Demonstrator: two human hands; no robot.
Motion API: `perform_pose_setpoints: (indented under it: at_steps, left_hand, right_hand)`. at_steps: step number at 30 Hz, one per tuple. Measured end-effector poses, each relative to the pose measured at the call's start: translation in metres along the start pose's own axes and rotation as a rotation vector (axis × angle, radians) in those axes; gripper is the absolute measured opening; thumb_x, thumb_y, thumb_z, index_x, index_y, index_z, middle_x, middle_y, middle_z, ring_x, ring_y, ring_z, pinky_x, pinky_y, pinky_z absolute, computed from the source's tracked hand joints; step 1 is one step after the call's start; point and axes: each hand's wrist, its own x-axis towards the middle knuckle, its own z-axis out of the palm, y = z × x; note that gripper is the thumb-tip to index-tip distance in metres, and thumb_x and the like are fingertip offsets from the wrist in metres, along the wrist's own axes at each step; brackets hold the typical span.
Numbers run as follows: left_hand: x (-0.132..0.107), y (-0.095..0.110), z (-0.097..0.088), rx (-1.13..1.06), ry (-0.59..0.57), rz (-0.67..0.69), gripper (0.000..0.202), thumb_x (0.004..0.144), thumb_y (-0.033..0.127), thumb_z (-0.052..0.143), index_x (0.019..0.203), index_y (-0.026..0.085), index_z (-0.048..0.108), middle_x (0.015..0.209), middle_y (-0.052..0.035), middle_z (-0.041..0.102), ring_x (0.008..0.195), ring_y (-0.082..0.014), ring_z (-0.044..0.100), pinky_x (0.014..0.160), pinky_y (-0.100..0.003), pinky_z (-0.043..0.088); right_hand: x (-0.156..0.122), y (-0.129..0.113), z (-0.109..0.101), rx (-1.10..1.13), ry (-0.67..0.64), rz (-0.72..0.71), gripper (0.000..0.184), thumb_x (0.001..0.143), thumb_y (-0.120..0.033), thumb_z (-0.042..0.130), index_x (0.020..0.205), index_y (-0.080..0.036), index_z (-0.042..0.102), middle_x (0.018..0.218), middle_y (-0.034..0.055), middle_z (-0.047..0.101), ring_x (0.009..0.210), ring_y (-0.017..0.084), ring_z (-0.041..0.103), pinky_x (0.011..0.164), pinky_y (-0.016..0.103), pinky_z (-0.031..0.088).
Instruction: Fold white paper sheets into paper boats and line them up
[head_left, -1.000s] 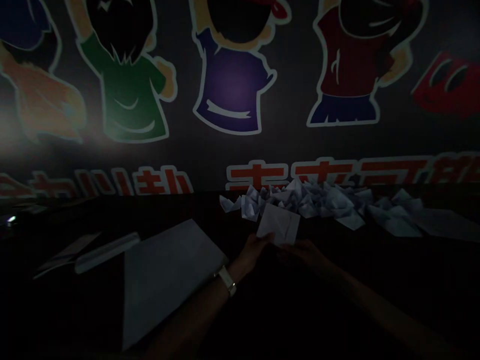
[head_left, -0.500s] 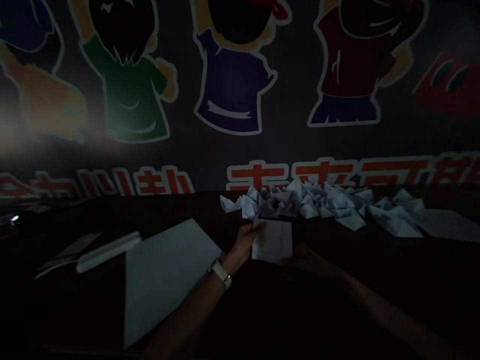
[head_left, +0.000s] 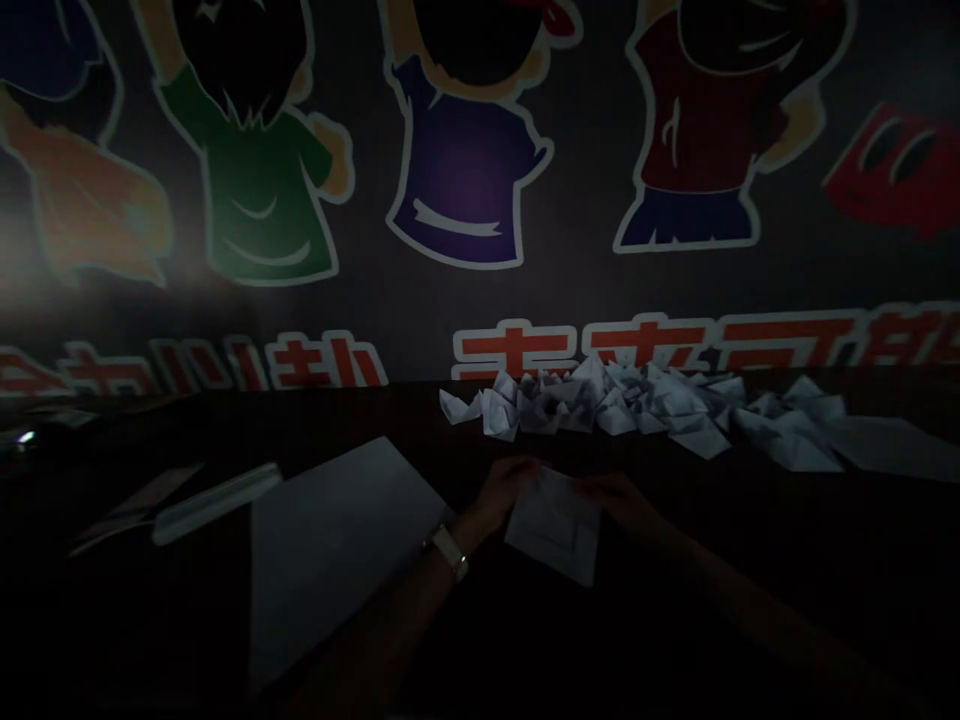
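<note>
Left hand (head_left: 504, 487) and right hand (head_left: 618, 501) pinch 1 folded white paper square (head_left: 556, 530) by its far edge — 1 large white paper sheet (head_left: 337, 540) left, 1 white folded-paper heap (head_left: 619, 405) far right.

The left forearm (head_left: 394, 628) and right forearm (head_left: 750, 593) slant inward from the near side; left hand (head_left: 508, 487) and right hand (head_left: 621, 500) pinch, near each other but apart.

Cartoon figures (head_left: 463, 175) stand above orange lettering (head_left: 514, 344).
</note>
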Motion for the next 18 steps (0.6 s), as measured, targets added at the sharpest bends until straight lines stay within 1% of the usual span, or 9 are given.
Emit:
perform_pose_setpoints:
  at_steps: [4, 7, 9, 12, 14, 18]
  left_hand:
    - [0.003, -0.003, -0.004, -0.02, 0.015, -0.029, 0.04, 0.061, 0.045, 0.07, 0.083, 0.011, 0.07, 0.073, -0.006, 0.067, 0.065, -0.0157, 0.057, 0.062, -0.025, 0.039]
    - [0.004, -0.005, -0.006, -0.037, 0.034, -0.043, 0.044, 0.061, 0.049, 0.07, 0.083, 0.011, 0.07, 0.074, -0.0062, 0.068, 0.066, -0.0156, 0.057, 0.064, -0.026, 0.039]
    - [0.003, -0.007, -0.007, -0.039, -0.007, -0.067, 0.045, 0.061, 0.05, 0.07, 0.081, 0.01, 0.069, 0.075, -0.006, 0.067, 0.066, -0.0149, 0.056, 0.063, -0.025, 0.039]
    - [0.002, -0.01, -0.007, -0.049, -0.064, -0.129, 0.044, 0.059, 0.05, 0.071, 0.075, 0.009, 0.068, 0.073, -0.0055, 0.066, 0.064, -0.0137, 0.055, 0.061, -0.024, 0.039]
    - [0.003, -0.01, -0.007, -0.092, -0.064, -0.152, 0.045, 0.058, 0.052, 0.071, 0.072, 0.009, 0.067, 0.07, -0.0053, 0.065, 0.063, -0.0133, 0.055, 0.06, -0.024, 0.04]
    - [0.004, -0.006, -0.005, -0.203, -0.058, -0.142, 0.045, 0.056, 0.052, 0.073, 0.071, 0.01, 0.066, 0.071, -0.0057, 0.065, 0.065, -0.0144, 0.056, 0.065, -0.026, 0.043]
  right_hand:
    - [-0.001, -0.004, 0.0, -0.018, 0.009, 0.013, 0.046, 0.064, -0.06, 0.06, 0.073, -0.017, 0.074, 0.067, 0.0041, 0.069, 0.066, 0.021, 0.06, 0.061, 0.031, 0.046]
    - [0.004, 0.001, -0.005, -0.064, 0.009, -0.044, 0.047, 0.064, -0.061, 0.058, 0.07, -0.016, 0.074, 0.062, 0.002, 0.066, 0.062, 0.019, 0.058, 0.059, 0.029, 0.045]
    - [0.008, 0.006, -0.011, -0.075, 0.069, -0.088, 0.047, 0.065, -0.06, 0.058, 0.071, -0.016, 0.073, 0.063, 0.0019, 0.066, 0.064, 0.02, 0.058, 0.06, 0.029, 0.045]
    - [0.011, 0.013, -0.018, -0.053, 0.207, -0.111, 0.048, 0.066, -0.06, 0.058, 0.069, -0.015, 0.072, 0.067, 0.0034, 0.067, 0.067, 0.022, 0.058, 0.061, 0.03, 0.045]
    - [0.012, 0.017, -0.021, -0.027, 0.259, -0.116, 0.047, 0.065, -0.06, 0.059, 0.066, -0.015, 0.07, 0.066, 0.0034, 0.066, 0.068, 0.022, 0.058, 0.06, 0.029, 0.045]
    - [0.014, 0.017, -0.023, 0.014, 0.326, -0.103, 0.05, 0.062, -0.063, 0.06, 0.065, -0.014, 0.069, 0.063, 0.0029, 0.064, 0.069, 0.021, 0.058, 0.057, 0.027, 0.044]
